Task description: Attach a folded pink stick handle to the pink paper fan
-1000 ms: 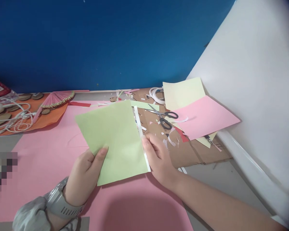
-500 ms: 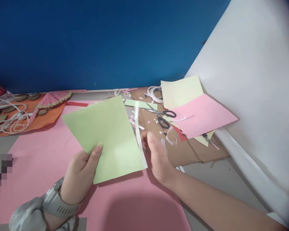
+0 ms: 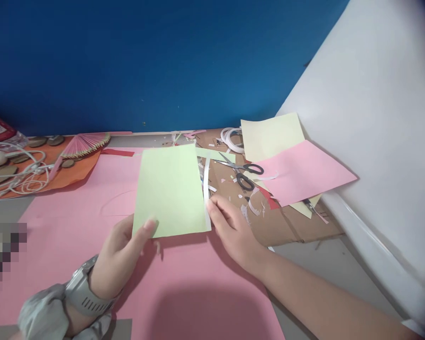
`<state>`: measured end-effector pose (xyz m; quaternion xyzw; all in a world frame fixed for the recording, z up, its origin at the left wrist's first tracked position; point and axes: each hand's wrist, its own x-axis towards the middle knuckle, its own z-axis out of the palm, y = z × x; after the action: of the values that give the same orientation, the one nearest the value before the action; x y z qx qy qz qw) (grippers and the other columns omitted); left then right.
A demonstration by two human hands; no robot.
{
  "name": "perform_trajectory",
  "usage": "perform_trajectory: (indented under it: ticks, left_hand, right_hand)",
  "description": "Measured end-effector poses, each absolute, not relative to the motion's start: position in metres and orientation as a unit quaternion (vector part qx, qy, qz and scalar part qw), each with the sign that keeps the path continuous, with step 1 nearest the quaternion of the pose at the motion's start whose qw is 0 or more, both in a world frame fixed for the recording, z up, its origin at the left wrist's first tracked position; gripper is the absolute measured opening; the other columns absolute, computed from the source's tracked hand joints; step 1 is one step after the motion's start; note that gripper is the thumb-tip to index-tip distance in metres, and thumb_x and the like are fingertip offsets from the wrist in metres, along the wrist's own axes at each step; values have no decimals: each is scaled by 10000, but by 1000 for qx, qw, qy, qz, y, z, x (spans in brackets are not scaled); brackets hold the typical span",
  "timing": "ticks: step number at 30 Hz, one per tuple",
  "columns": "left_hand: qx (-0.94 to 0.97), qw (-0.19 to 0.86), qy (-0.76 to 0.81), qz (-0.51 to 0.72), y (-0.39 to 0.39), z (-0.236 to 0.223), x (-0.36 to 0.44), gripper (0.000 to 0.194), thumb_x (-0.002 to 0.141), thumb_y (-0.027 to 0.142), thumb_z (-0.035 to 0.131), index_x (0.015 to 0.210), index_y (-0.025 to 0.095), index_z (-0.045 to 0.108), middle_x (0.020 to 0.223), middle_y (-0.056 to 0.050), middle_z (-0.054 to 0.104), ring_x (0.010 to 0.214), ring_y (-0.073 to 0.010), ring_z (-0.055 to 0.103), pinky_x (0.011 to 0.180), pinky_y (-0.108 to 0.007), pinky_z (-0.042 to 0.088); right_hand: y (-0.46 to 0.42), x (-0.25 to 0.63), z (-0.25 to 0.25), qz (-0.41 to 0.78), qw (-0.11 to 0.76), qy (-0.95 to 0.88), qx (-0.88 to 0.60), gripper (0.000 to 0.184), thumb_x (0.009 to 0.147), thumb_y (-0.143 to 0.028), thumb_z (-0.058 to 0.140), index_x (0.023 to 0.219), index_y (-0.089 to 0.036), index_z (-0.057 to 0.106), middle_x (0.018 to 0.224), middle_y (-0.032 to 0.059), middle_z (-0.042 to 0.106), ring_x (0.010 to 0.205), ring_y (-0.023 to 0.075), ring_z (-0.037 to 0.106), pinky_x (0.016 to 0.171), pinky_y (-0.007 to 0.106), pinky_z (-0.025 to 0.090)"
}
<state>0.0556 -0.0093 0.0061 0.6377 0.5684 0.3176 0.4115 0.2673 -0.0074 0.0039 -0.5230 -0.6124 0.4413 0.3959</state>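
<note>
My left hand (image 3: 122, 252) grips a light green sheet of paper (image 3: 168, 193) at its lower left corner, thumb on top and fingers behind. Along the sheet's right edge runs a narrow white strip (image 3: 206, 182), whose upper end stands off the paper; it looks like tape backing. The thumb and forefinger of my right hand (image 3: 233, 231) pinch this strip near its lower part. The sheet is held up above a large pink sheet (image 3: 184, 274). Just right of the strip, black-handled scissors (image 3: 239, 167) lie partly spread on cardboard.
Paper scraps litter the cardboard (image 3: 272, 226). Pink paper (image 3: 308, 174) and pale yellow paper (image 3: 272, 134) overlap at right, near a white wall. Rolls of tape (image 3: 232, 140) lie behind the scissors. At left are a folded pink fan (image 3: 87, 145) and white cables (image 3: 28, 177).
The green sheet has turned more upright and square to me, its lower edge now higher. My right fingers have closed on the white strip. The view has shifted slightly.
</note>
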Motion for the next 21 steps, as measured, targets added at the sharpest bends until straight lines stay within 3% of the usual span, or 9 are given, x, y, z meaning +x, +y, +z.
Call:
perform_trajectory:
  ticks: [6,10,13,17,21]
  left_hand:
    - [649,400,588,271,-8,10,61,471,902,402,393,508,190,540,499,5,558,534,-141,511,628,-269,436]
    - [659,392,583,269,-9,9,60,463,905,397,386,518,196,542,514,0,576,555,-152,528,636,-278,439]
    - [670,377,572,284,-11,9,60,441,896,386,394,523,203,542,484,8,565,507,-144,510,613,-274,447]
    - [684,367,554,302,-13,14,60,426,882,348,405,505,207,543,451,17,559,452,-126,485,583,-252,459]
    - [678,377,552,305,-15,15,58,443,871,349,410,475,209,552,446,4,554,455,-132,477,575,-257,465]
  right_hand:
    - [-7,267,3,459,392,-605,-519,265,936,-322,352,700,-210,396,663,-40,351,597,106,342,555,239,302]
    - [-6,266,2,472,371,-597,-532,280,920,-410,379,726,-211,416,662,-44,346,596,105,346,547,238,317]
    - [-5,266,0,471,400,-573,-539,211,908,-432,406,915,-226,453,766,-34,416,642,100,397,590,234,359]
    - [-4,268,-1,504,411,-533,-541,316,909,-444,397,1162,-255,397,901,-12,468,614,87,406,577,238,365]
    - [-6,271,4,541,345,-556,-528,300,919,-452,356,845,-206,511,708,-27,460,625,111,414,578,246,339]
